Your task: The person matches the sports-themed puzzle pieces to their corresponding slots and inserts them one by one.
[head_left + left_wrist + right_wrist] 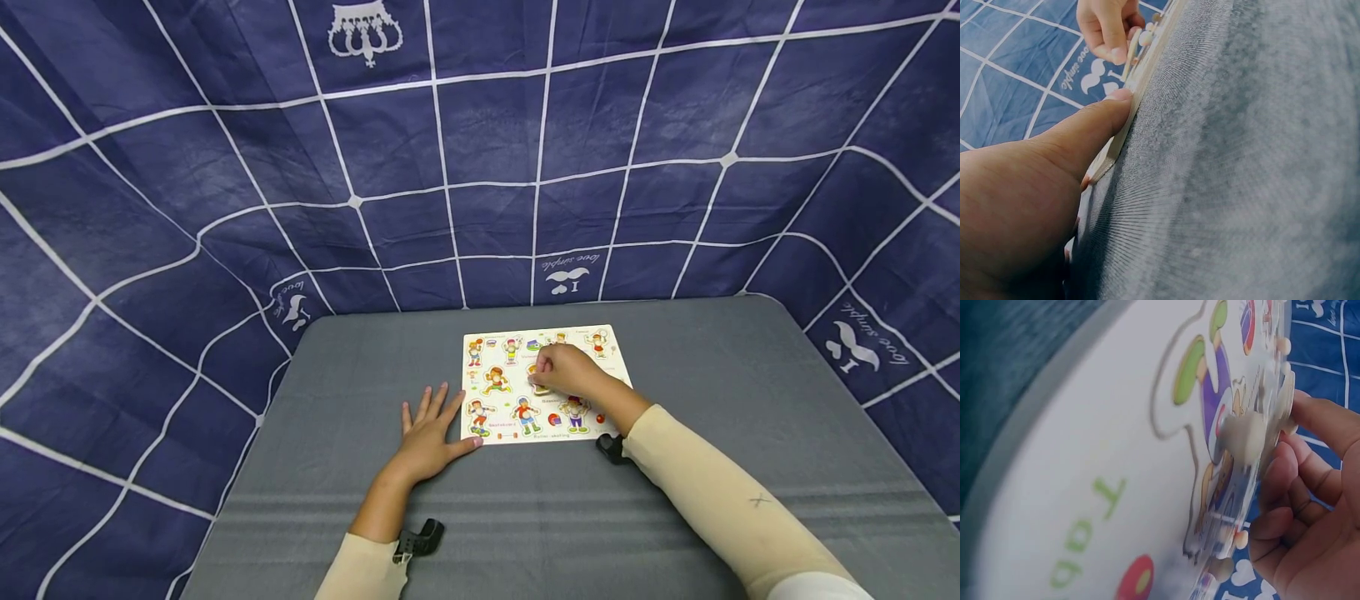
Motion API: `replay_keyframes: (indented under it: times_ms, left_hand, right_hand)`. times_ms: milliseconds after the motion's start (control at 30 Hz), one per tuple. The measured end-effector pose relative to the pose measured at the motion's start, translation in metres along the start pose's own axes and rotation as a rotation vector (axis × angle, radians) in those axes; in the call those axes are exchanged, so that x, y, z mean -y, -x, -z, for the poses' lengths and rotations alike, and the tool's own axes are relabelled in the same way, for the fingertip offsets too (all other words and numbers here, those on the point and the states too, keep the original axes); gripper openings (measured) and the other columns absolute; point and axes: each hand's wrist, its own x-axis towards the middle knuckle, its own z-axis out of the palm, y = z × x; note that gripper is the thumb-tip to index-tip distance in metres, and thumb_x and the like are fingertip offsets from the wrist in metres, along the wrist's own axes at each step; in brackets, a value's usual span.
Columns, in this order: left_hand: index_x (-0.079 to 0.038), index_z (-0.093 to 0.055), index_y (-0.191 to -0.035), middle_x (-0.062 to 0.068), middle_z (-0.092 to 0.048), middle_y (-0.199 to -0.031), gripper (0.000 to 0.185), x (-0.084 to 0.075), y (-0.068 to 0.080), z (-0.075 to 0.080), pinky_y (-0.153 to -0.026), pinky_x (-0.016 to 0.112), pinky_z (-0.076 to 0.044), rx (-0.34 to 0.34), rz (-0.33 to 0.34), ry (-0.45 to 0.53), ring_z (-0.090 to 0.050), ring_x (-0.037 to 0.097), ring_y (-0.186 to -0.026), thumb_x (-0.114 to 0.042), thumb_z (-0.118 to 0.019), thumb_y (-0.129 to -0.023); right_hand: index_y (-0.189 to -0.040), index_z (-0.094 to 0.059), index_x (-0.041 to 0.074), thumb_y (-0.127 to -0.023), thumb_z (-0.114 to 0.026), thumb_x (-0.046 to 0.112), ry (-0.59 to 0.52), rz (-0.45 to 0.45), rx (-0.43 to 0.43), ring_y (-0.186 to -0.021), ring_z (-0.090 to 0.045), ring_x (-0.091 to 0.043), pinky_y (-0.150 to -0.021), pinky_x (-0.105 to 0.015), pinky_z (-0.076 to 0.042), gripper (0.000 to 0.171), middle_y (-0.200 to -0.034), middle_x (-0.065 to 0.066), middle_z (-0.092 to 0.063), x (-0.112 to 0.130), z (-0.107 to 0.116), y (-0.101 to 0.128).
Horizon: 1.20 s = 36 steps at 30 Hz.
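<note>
A white wooden peg puzzle board [551,421] with sports-figure pieces lies on the grey table. My right hand [567,371] is over its middle and pinches a puzzle piece [542,390] between thumb and fingers. In the right wrist view that piece [1286,397] stands tilted up from the board, and its picture side is hidden. My left hand [427,443] rests at the board's left side with fingers spread. Its thumb [1100,119] presses on the near edge of the board, close to the lower left corner.
Other figure pieces, such as a runner [497,381] and a roller skater [526,415], sit in the board around my right hand. Round knobs [1247,437] stick up from the pieces. A blue gridded cloth [487,150] hangs behind the grey table [360,367].
</note>
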Motion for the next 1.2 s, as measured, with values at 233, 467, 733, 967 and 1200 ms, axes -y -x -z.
replay_keyframes:
  times_ms: [233, 467, 733, 967, 1200]
  left_hand:
    - [-0.027, -0.031, -0.161, 0.009, -0.015, -0.171, 0.092, -0.0016, -0.0002, 0.0006, -0.120, 0.069, 0.010, -0.005, -0.009, -0.006, 0.000, 0.036, -0.160, -0.067, -0.067, -0.086]
    - [-0.027, -0.032, -0.161, 0.009, -0.016, -0.171, 0.092, -0.0025, -0.0003, 0.0011, -0.121, 0.069, 0.010, -0.012, -0.013, -0.002, -0.001, 0.036, -0.159, -0.066, -0.068, -0.086]
    - [-0.027, -0.032, -0.161, 0.009, -0.016, -0.171, 0.092, -0.0015, -0.0009, 0.0009, -0.120, 0.069, 0.010, -0.014, -0.013, -0.007, -0.001, 0.037, -0.159, -0.066, -0.068, -0.086]
    - [-0.028, -0.030, -0.161, 0.009, -0.014, -0.171, 0.093, -0.0010, -0.0002, 0.0004, -0.120, 0.069, 0.011, 0.003, -0.008, -0.009, 0.001, 0.036, -0.159, -0.067, -0.067, -0.086]
    - [-0.027, -0.030, -0.161, 0.009, -0.014, -0.171, 0.093, 0.0019, 0.0003, -0.0008, -0.120, 0.069, 0.010, 0.006, -0.005, -0.002, 0.001, 0.037, -0.159, -0.067, -0.067, -0.086]
  right_hand:
    - [-0.077, -0.064, 0.016, -0.087, -0.080, 0.029, 0.018, -0.008, 0.013, -0.065, -0.051, -0.012, -0.064, -0.027, -0.041, 0.023, -0.069, 0.004, -0.059, -0.0001, -0.0020, -0.0039]
    - [-0.077, -0.064, 0.016, -0.087, -0.080, 0.030, 0.025, -0.024, 0.021, -0.066, -0.051, -0.013, -0.065, -0.027, -0.041, 0.024, -0.069, 0.003, -0.059, -0.0005, -0.0017, -0.0049]
    - [-0.076, -0.062, 0.016, -0.088, -0.080, 0.030, 0.005, -0.048, 0.040, -0.063, -0.050, -0.013, -0.062, -0.027, -0.041, 0.025, -0.068, 0.004, -0.058, -0.0003, -0.0015, -0.0055]
    - [-0.079, -0.063, 0.015, -0.088, -0.079, 0.029, -0.020, -0.062, 0.054, -0.064, -0.051, -0.013, -0.062, -0.027, -0.041, 0.023, -0.068, 0.003, -0.057, 0.0011, -0.0014, -0.0035]
    - [-0.083, -0.066, 0.014, -0.089, -0.078, 0.025, -0.025, -0.064, 0.060, -0.066, -0.052, -0.012, -0.063, -0.026, -0.042, 0.017, -0.071, 0.002, -0.059, 0.0022, -0.0012, -0.0001]
